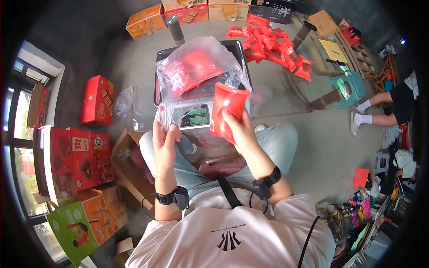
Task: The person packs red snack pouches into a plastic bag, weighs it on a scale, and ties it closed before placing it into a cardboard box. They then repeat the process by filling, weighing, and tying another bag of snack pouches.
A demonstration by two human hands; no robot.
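My left hand (166, 136) pinches the gathered edge of a clear plastic bag (167, 100) at the front left of a digital scale (181, 117). Inside the bag, on the scale's black tray (241, 51), lie red packets (196, 67). My right hand (237, 127) is wrapped round a red snack packet (229, 105), held upright in front of the scale, right of its green-lit display (199, 115). Several more red packets (268, 40) are heaped on the glass table (295, 96), beyond the scale to the right.
Snack boxes (187, 15) line the table's far edge. A red box (97, 100) and a crumpled clear bag (124, 102) are at the left, with an open carton (127, 156) below. A teal container (348, 87) stands at the right. Another person's legs (375, 109) show farther right.
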